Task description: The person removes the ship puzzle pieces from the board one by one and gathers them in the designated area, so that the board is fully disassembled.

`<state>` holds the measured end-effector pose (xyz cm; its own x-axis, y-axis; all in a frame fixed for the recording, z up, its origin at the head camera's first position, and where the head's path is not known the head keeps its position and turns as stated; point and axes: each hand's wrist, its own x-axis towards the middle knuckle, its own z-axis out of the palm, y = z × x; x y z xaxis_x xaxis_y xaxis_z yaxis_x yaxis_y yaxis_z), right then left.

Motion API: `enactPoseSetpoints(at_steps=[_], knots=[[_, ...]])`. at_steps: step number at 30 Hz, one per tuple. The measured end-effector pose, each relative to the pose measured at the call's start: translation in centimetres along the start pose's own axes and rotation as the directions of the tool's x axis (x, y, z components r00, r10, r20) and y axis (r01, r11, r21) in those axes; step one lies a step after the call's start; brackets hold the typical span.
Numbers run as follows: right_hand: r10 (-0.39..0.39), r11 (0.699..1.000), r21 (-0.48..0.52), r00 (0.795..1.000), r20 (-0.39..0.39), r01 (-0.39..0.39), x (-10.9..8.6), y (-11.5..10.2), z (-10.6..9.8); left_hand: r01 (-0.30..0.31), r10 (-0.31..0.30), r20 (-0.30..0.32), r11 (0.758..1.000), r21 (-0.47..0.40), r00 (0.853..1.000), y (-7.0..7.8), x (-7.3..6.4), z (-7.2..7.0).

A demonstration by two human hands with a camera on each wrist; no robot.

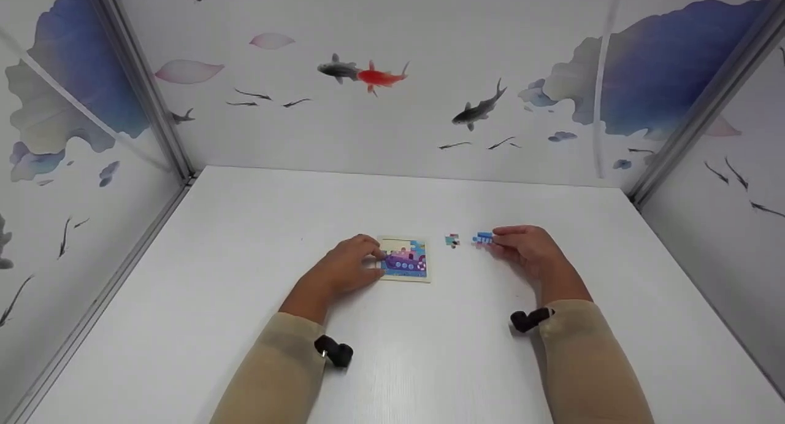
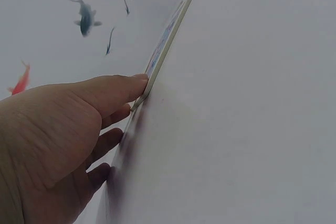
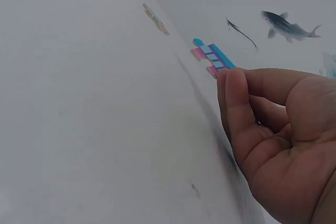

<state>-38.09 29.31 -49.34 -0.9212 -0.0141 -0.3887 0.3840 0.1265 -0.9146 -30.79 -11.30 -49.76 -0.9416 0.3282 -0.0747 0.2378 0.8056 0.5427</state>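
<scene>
A small framed jigsaw puzzle (image 1: 405, 264) lies on the white table, its picture a purple vessel on blue. My left hand (image 1: 352, 263) grips its left side, thumb near the bottom corner and fingers along the upper edge. In the left wrist view the thumb of that hand (image 2: 63, 129) presses on the frame's edge. Between thumb and index finger, my right hand (image 1: 530, 249) pinches a blue, white and pink jigsaw piece (image 3: 212, 59), held to the right of the puzzle. Part of that piece is hidden by the fingertips.
Another jigsaw piece (image 1: 452, 240), multicoloured, lies on the table (image 1: 429, 350) between the puzzle and my right hand. White panels printed with fish and leaves (image 1: 429, 19) stand at the back and both sides, joined by grey metal posts (image 1: 147, 74).
</scene>
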Motion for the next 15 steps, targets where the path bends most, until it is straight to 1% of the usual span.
enactPoseSetpoints(at_steps=[4,11,15], knots=[[0.016,1.0,0.018,1.0,-0.005,-0.016,0.02,-0.07,0.3,-0.003,0.003,-0.002,1.0,-0.003,1.0,-0.04,-0.02,-0.05],[0.034,0.999,-0.006,0.999,-0.033,-0.034,0.01,-0.1,0.6,0.011,-0.011,0.002,1.0,0.0,1.0,0.06,-0.03,-0.12],[0.036,0.999,0.018,0.998,-0.042,-0.036,0.05,-0.07,0.54,0.001,-0.001,0.0,1.0,0.007,1.0,0.06,-0.02,-0.14]])
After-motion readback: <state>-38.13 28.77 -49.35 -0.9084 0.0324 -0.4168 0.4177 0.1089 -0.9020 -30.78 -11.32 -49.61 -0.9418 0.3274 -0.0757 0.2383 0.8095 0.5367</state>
